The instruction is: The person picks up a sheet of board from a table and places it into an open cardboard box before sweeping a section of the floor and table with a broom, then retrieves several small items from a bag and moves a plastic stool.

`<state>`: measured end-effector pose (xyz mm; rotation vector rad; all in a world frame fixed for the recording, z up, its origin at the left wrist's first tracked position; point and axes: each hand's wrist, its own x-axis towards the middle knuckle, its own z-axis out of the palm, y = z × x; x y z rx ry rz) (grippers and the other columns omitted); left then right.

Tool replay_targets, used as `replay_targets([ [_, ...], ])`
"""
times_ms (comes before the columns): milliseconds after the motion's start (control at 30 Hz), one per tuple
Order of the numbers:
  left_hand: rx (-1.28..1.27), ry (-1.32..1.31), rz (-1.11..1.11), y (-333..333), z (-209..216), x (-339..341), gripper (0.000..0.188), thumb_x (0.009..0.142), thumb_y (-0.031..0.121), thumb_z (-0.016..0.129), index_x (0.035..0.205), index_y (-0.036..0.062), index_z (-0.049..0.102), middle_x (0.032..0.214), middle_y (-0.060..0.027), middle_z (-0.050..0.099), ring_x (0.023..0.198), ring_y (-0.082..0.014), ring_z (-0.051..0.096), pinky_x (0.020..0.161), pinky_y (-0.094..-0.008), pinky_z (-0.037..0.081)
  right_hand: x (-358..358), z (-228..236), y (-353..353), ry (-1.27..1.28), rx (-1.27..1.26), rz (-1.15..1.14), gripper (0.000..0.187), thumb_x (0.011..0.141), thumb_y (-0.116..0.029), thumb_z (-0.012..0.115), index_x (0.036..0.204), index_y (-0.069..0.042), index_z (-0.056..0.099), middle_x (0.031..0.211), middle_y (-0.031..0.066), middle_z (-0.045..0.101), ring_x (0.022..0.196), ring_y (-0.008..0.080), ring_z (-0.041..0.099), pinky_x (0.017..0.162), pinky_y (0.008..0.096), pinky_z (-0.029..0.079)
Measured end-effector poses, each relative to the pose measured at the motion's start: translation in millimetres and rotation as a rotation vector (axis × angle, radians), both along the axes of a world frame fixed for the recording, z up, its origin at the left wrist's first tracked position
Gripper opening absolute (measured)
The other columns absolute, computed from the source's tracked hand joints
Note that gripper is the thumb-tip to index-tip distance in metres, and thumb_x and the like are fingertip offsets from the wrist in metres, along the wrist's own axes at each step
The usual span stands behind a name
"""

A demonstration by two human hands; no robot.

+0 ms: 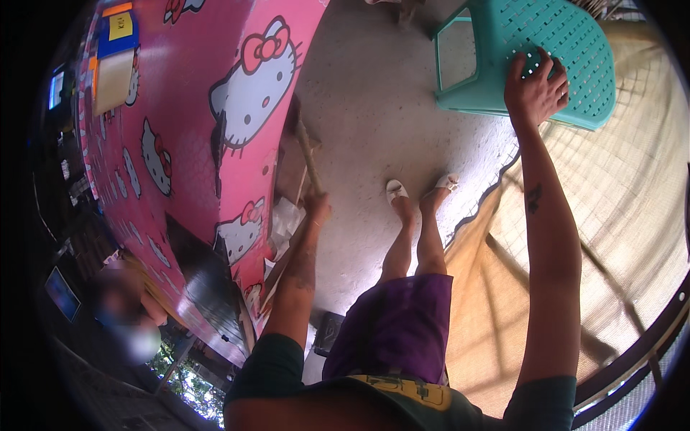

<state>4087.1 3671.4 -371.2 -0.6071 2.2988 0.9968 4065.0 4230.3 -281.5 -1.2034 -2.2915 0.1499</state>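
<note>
My left hand is closed around a light wooden stick, whose far end runs in beside the pink table's edge. What is at that end is hard to make out. Out to the right, my right arm stretches to a teal plastic stool with a lattice seat. My right hand rests on that seat, fingers bent and fingertips at its holes. A ring shows on one finger.
A table with a pink cartoon-cat cover stands along the left, bearing a blue and yellow item. Tan mesh sheeting hangs on the right. A person is at lower left. Concrete floor lies between.
</note>
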Motion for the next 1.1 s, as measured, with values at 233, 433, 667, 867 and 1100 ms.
replay_targets([
  [233, -0.151, -0.48, -0.341, -58, 163, 157, 0.072, 0.079, 0.011, 0.064, 0.147, 0.0092, 0.04, 0.065, -0.0108, 0.061, 0.045, -0.0184, 0.056, 0.046, -0.0346, 0.049, 25, -9, 18, -0.038, 0.021, -0.052, 0.054, 0.087, -0.055, 0.054, 0.128, -0.02, 0.056, 0.136, 0.0134, 0.048, 0.132, 0.0304, 0.038, 0.107, 0.0519, 0.021],
  [433, -0.16, -0.282, -0.041, -73, 279, 202, 0.07, 0.084, 0.007, 0.06, 0.149, 0.0081, 0.036, 0.061, -0.0017, 0.053, 0.044, -0.0089, 0.051, 0.037, -0.0256, 0.039, 20, -9, 13, -0.013, 0.027, -0.031, 0.051, 0.086, -0.051, 0.054, 0.126, -0.02, 0.057, 0.135, 0.0129, 0.049, 0.131, 0.0307, 0.039, 0.108, 0.0513, 0.021],
  [667, -0.14, -0.334, -0.083, -37, 211, 161, 0.076, 0.081, 0.003, 0.058, 0.152, 0.0113, 0.031, 0.068, -0.0047, 0.054, 0.043, -0.0118, 0.047, 0.039, -0.0301, 0.041, 22, 17, -1, -0.111, -0.035, -0.047, 0.045, 0.088, -0.033, 0.06, 0.128, -0.015, 0.053, 0.132, 0.0165, 0.048, 0.125, 0.0365, 0.043, 0.105, 0.0519, 0.03],
  [867, -0.076, -0.274, 0.093, -42, 217, 174, 0.079, 0.083, 0.005, 0.058, 0.154, 0.0159, 0.025, 0.067, -0.0011, 0.05, 0.042, -0.0089, 0.044, 0.039, -0.0252, 0.039, 31, 7, 6, -0.088, 0.008, -0.05, 0.046, 0.087, -0.036, 0.06, 0.128, -0.014, 0.054, 0.13, 0.0176, 0.049, 0.124, 0.0372, 0.044, 0.105, 0.0518, 0.031],
  [1100, -0.106, -0.442, -0.126, -8, 209, 177, 0.076, 0.082, 0.003, 0.061, 0.152, 0.0169, 0.035, 0.067, -0.0003, 0.052, 0.045, -0.0086, 0.047, 0.043, -0.0252, 0.041, 23, 8, 3, -0.072, -0.001, -0.063, 0.046, 0.087, -0.036, 0.06, 0.127, -0.013, 0.055, 0.128, 0.0183, 0.051, 0.122, 0.0374, 0.045, 0.104, 0.0513, 0.032],
])
